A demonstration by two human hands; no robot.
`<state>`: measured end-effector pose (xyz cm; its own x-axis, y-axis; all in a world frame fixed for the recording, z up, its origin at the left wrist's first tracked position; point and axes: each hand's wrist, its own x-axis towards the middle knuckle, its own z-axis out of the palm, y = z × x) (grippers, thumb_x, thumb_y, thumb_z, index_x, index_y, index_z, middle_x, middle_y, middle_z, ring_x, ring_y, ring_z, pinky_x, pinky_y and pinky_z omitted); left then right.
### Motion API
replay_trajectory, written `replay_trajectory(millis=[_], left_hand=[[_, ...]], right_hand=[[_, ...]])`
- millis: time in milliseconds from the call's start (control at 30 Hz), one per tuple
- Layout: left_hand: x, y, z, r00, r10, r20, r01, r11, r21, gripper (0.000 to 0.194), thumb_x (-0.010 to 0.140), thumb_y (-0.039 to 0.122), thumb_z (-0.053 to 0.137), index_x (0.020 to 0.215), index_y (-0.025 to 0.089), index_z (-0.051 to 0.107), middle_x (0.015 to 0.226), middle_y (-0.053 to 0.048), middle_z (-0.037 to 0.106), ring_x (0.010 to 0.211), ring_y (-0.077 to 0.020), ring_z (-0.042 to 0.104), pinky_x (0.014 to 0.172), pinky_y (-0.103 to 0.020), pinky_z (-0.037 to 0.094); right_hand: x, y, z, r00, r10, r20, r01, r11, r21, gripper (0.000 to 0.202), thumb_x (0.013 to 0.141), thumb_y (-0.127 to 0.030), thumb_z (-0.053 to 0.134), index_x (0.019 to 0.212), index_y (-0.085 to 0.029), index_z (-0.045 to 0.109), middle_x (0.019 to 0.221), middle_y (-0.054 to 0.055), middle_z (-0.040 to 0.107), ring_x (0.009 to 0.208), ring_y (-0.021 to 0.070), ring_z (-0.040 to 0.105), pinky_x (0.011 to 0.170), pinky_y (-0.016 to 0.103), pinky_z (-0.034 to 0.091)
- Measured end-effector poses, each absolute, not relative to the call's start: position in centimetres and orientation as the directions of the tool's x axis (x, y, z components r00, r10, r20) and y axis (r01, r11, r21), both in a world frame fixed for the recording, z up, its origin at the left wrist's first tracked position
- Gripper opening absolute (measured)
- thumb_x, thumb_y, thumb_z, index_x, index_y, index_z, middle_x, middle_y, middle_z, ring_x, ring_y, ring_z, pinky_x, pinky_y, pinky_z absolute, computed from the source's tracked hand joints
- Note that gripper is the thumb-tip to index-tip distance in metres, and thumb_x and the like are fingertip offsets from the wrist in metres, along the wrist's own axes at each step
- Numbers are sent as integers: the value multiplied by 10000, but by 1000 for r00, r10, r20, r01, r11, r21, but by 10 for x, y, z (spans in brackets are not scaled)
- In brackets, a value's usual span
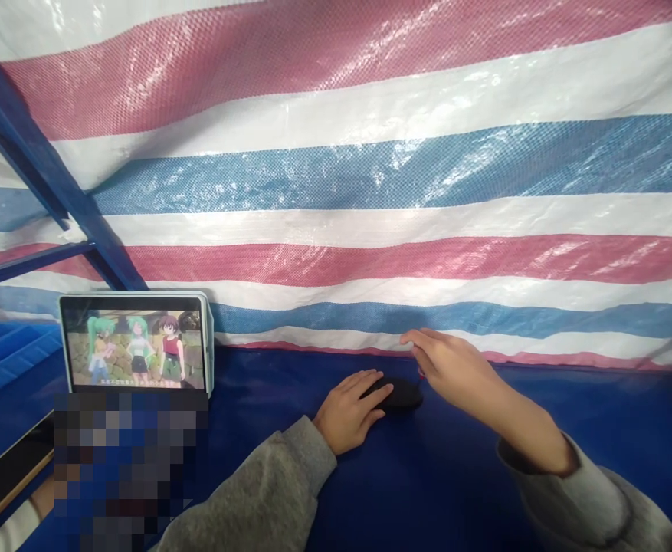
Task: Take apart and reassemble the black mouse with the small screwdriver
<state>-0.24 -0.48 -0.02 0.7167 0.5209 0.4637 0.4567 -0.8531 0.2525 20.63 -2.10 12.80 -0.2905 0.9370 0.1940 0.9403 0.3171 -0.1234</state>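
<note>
My left hand (pixel 350 410) reaches over the left edge of a dark, rounded black piece (pixel 401 395) lying on the blue surface. Its fingertips press on the piece, while the thumb sits at the near side. I cannot tell what kind of thing the piece is. Just right of it and a little higher, my right hand (pixel 442 364) is closed, with thumb and fingers pinched together. A tiny red spot (pixel 421 376) shows below those fingers. Whatever they hold is hidden or too small to make out.
A tablet (pixel 134 345) in a pale case stands upright at left, playing a cartoon. Nearer lies a phone (pixel 11 471), beside a pixelated patch and part of another person's arm (pixel 42 494). Striped plastic sheeting (pixel 370 176) hangs behind; a blue metal frame (pixel 54 161) slants at left.
</note>
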Motion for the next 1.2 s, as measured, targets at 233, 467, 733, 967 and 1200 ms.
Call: replay_trajectory(millis=[233, 467, 733, 967, 1200], left_hand=[[-3, -5, 0, 716, 521, 465, 459, -853, 248, 394, 981, 304, 435, 1365, 218, 470, 1408, -104, 480, 1314, -242, 448, 1099, -455, 395], [-3, -5, -2, 712, 523, 468, 463, -851, 247, 395, 981, 309, 436, 1363, 215, 469, 1410, -107, 477, 1313, -244, 448, 1094, -461, 399], [-3, -4, -3, 713, 526, 463, 464, -850, 251, 400, 976, 305, 448, 1366, 218, 468, 1411, -104, 477, 1315, -243, 445, 1099, -457, 393], [-3, -4, -3, 717, 524, 459, 463, -851, 247, 402, 978, 305, 445, 1371, 220, 463, 1418, -102, 470, 1321, -240, 440, 1101, -453, 393], [-3, -4, -2, 716, 518, 468, 461, -854, 240, 400, 981, 299, 437, 1372, 220, 460, 1409, -103, 479, 1313, -237, 449, 1092, -455, 405]], right_hand=[[204, -21, 127, -300, 933, 201, 931, 332, -154, 320, 901, -148, 345, 1066, -198, 614, 899, 38, 656, 707, 165, 608, 649, 279, 365], [203, -22, 127, -298, 935, 194, 929, 330, -165, 321, 884, -149, 367, 1097, -197, 604, 937, 50, 670, 809, 197, 628, 671, 285, 374], [205, -22, 127, -269, 943, 196, 951, 292, -100, 401, 823, -79, 378, 1140, -188, 597, 1036, 64, 649, 745, 175, 622, 630, 283, 348], [200, -24, 129, -304, 935, 182, 943, 322, -78, 362, 825, -87, 397, 1101, -194, 606, 940, 45, 650, 728, 168, 610, 620, 276, 332], [202, -23, 128, -260, 945, 197, 953, 284, -109, 324, 903, -157, 351, 1098, -199, 607, 929, 43, 643, 659, 148, 588, 598, 274, 325]])
